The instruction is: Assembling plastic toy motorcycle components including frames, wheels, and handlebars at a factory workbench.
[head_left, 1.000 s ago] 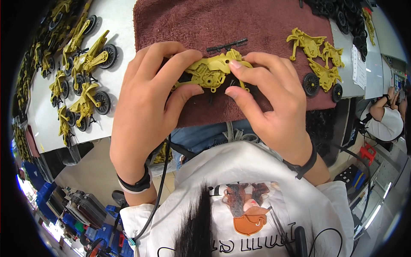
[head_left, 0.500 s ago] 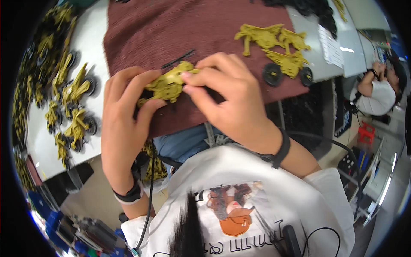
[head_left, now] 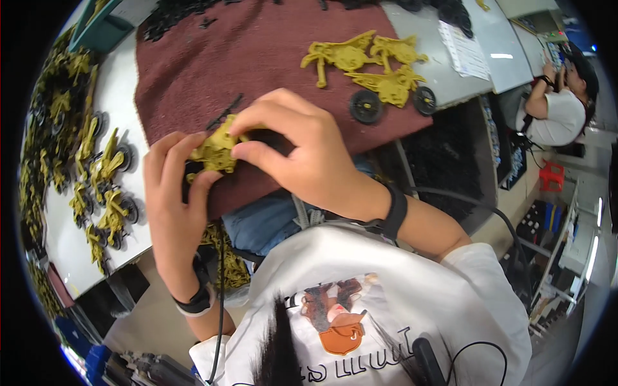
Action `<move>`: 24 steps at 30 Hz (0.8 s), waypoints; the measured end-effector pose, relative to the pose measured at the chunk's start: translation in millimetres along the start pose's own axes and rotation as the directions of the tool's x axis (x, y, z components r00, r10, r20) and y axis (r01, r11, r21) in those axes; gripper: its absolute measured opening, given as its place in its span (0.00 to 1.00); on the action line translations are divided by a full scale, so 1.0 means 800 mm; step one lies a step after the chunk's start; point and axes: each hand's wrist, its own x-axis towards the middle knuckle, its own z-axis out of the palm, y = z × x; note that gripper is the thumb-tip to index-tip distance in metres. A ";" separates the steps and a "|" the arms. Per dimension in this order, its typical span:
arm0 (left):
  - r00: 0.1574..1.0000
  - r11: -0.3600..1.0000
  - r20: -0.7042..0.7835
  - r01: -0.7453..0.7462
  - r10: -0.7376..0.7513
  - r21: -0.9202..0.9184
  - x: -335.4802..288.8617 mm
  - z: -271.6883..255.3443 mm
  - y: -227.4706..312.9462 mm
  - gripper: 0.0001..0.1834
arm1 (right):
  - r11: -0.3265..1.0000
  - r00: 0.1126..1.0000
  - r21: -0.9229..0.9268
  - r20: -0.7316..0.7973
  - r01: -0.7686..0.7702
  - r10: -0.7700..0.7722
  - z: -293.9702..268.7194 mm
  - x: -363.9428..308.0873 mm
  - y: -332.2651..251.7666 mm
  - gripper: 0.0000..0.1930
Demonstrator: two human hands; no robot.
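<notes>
A yellow toy motorcycle body (head_left: 217, 149) is held low over the near-left part of a maroon cloth (head_left: 212, 58). My left hand (head_left: 172, 177) grips its left end between thumb and fingers, hiding part of it. The thumb and forefinger of my right hand (head_left: 306, 151) close on its right side. Just beyond the body, a thin black rod-like part (head_left: 226, 110) slants upward; I cannot tell whether it touches the body. Farther right on the cloth are two yellow motorcycle body pieces, one left (head_left: 341, 55) and one right (head_left: 398, 50), and a yellow body with black wheels (head_left: 389, 87).
Several yellow toy motorcycles (head_left: 106, 164) stand on the white table at left, beside a dense pile of them (head_left: 58, 106). A teal bin (head_left: 106, 27) and loose black parts (head_left: 170, 18) sit at the back. Right are a paper sheet (head_left: 465, 51), a co-worker (head_left: 557, 106) and a red stool (head_left: 552, 175).
The whole view has shifted, so the cloth and the things on it appear farther left. Both hands keep hold of the yellow body; the right fingers have shifted slightly on it.
</notes>
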 end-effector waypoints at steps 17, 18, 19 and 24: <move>0.987 0.982 -0.158 0.006 -0.037 -0.190 -0.022 0.023 0.017 0.24 | 0.788 0.910 0.456 0.196 -0.414 0.365 -0.021 -0.006 -0.012 0.16; 0.987 0.981 -0.156 0.007 -0.038 -0.193 -0.018 0.024 0.016 0.24 | 0.813 0.920 0.432 0.144 -0.390 0.365 -0.019 -0.007 -0.006 0.16; 0.990 0.999 -0.141 0.000 -0.005 -0.035 -0.014 0.023 0.017 0.26 | 0.891 0.946 0.320 0.066 -0.322 0.318 -0.017 -0.009 0.005 0.16; 0.997 0.998 -0.055 0.049 -0.047 0.031 -0.013 0.021 0.007 0.26 | 0.984 0.993 -0.155 0.063 -0.091 0.102 -0.022 0.011 0.001 0.18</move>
